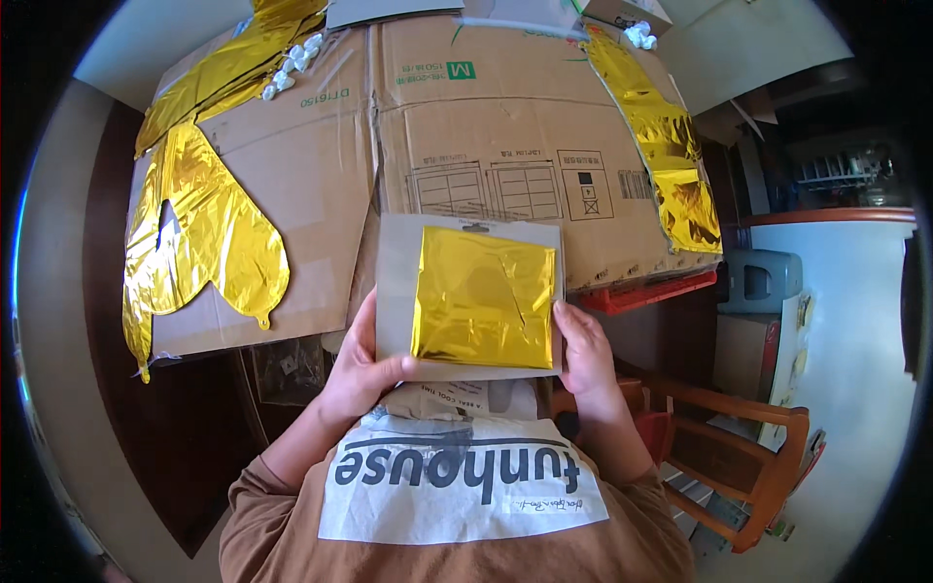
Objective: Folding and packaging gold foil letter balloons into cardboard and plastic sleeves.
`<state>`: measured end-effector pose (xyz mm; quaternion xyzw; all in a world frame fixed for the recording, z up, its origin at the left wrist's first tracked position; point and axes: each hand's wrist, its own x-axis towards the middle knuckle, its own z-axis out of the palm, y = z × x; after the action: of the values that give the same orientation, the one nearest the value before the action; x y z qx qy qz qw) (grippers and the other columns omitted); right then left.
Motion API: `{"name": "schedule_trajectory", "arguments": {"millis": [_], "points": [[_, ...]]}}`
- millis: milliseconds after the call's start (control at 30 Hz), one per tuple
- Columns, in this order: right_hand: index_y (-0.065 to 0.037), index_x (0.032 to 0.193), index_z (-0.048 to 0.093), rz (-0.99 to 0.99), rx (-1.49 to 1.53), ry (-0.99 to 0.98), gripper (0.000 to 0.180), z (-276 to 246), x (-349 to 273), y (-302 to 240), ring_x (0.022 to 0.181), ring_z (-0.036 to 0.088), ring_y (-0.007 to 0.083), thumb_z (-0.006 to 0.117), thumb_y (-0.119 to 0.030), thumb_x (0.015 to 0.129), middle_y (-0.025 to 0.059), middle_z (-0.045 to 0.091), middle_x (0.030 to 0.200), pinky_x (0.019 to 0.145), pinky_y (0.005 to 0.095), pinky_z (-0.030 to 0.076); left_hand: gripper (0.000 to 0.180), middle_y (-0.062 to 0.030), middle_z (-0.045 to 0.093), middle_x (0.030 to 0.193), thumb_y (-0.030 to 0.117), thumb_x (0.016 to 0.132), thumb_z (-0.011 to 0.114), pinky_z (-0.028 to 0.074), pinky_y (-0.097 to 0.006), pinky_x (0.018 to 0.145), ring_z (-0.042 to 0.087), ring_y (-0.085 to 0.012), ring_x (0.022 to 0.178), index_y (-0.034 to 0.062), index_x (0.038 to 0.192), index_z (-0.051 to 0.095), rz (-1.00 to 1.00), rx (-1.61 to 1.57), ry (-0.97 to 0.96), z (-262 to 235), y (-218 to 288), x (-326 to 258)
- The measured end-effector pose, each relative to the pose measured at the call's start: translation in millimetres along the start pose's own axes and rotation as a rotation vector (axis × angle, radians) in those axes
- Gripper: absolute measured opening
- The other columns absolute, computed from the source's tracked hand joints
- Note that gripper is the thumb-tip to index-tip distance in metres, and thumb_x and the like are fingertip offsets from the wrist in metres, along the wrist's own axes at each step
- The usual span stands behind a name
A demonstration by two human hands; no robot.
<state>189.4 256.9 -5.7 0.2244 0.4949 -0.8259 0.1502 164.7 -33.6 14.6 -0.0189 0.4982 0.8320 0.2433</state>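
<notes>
In front of my chest I hold a flat grey card with a folded sheet of shiny gold foil (486, 299) lying over its face. The grey card (396, 282) shows around the foil and has a small hanger slot at its top edge. My left hand (364, 364) grips the card's lower left corner, thumb on the front. My right hand (583, 348) holds its right edge, the fingers behind mostly hidden. Beyond, an uninflated gold foil balloon (228, 243) with rounded lobes drapes over the left front of the cardboard. Another gold foil piece (671, 160) lies along the right side.
Flattened cardboard (301, 185) covers the table. More gold foil (224, 83) and crumpled white bits (292, 66) lie at the back left. A wooden chair (739, 447) stands at the right, near a blue-grey plastic stool (763, 280). A red edge (651, 290) shows under the cardboard.
</notes>
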Motion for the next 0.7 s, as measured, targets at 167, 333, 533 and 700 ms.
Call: {"name": "schedule_trajectory", "arguments": {"millis": [167, 333, 533, 700], "points": [[0.003, 0.12, 0.065, -0.148, -0.021, 0.124, 0.041, -6, 4, 19, 0.099, 0.069, 0.015, 0.053, -0.034, 0.106, 0.01, 0.071, 0.113, 0.087, 0.03, 0.055, 0.034, -0.0061, 0.064, 0.127, 0.017, 0.106, 0.054, 0.05, -0.029, 0.098, 0.06, -0.0123, 0.115, 0.0027, 0.137, 0.052, 0.006, -0.252, 0.226, 7, -28, 12], [0.004, 0.123, 0.062, -0.155, -0.106, 0.187, 0.042, 2, 0, 16, 0.104, 0.067, 0.017, 0.05, -0.033, 0.107, 0.0116, 0.069, 0.118, 0.091, 0.0327, 0.054, 0.03, -0.0082, 0.063, 0.128, 0.016, 0.106, 0.049, 0.053, -0.034, 0.097, 0.062, -0.0164, 0.115, 0.0028, 0.133, 0.054, -0.064, -0.357, 0.273, 12, -16, 11], [0.004, 0.135, 0.052, -0.152, 0.167, -0.047, 0.042, 15, -5, -7, 0.111, 0.064, 0.0187, 0.051, -0.026, 0.105, 0.0123, 0.063, 0.127, 0.096, 0.0349, 0.05, 0.031, -0.0119, 0.064, 0.126, 0.006, 0.103, 0.046, 0.054, -0.041, 0.098, 0.064, -0.0235, 0.114, 0.0052, 0.133, 0.052, -0.095, -0.436, 0.26, 20, -4, 20], [0.003, 0.139, 0.049, -0.14, 0.122, -0.06, 0.043, 22, -12, -9, 0.111, 0.064, 0.0166, 0.055, -0.019, 0.103, 0.011, 0.064, 0.127, 0.098, 0.0328, 0.049, 0.035, -0.0126, 0.063, 0.126, 0.006, 0.102, 0.041, 0.054, -0.039, 0.096, 0.064, -0.024, 0.113, 0.0043, 0.136, 0.048, -0.101, -0.383, 0.294, 23, -6, 20]]}}
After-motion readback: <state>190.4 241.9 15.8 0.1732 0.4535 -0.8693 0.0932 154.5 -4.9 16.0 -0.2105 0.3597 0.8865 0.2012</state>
